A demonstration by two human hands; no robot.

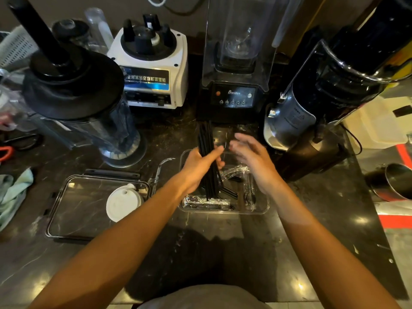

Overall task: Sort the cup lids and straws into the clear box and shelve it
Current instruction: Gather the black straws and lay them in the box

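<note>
My left hand [200, 167] grips a bundle of black straws [206, 139], held upright with its lower ends inside the clear box [263, 207] on the dark counter. My right hand [252, 157] hovers just right of the bundle, fingers loosely spread and holding nothing. Inside the box lie a few loose black straws [229, 192] and wrapped straws [207, 202] in crinkled clear film. A white cup lid [123, 202] rests on the box's clear cover [78, 208], which lies flat to the left of the box.
Behind the box stand a black blender base [235, 99], a white blender base [151, 63], a toppled blender jug [89, 103] at left and a steel machine [312, 103] at right. A green cloth [13, 195] lies far left, a metal cup [394, 181] far right.
</note>
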